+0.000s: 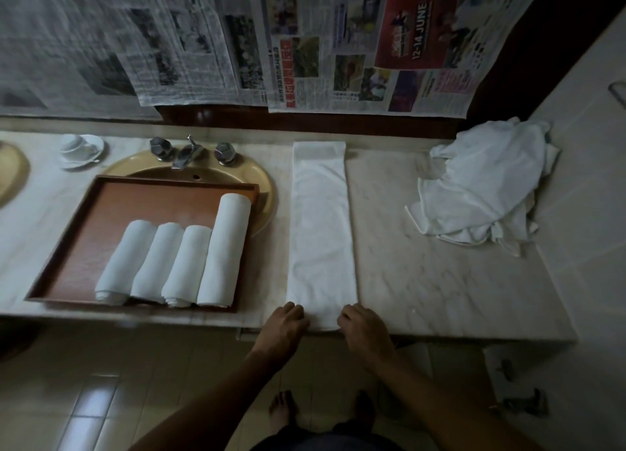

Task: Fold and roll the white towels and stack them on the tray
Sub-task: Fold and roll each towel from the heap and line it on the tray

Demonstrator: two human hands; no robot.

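A white towel (320, 233), folded into a long narrow strip, lies on the marble counter from the back wall to the front edge. My left hand (286, 325) and my right hand (360, 325) grip its near end at the two corners, fingers curled on the cloth. A brown wooden tray (111, 200) sits over the sink to the left and holds several rolled white towels (176, 261) side by side. A heap of loose white towels (484, 186) lies at the back right of the counter.
A yellow sink (264, 193) with a chrome tap (189, 152) lies under the tray. A white cup on a saucer (81, 149) stands at the back left. Newspaper sheets (305, 44) cover the wall. Bare marble counter (423, 264) spreads right of the strip.
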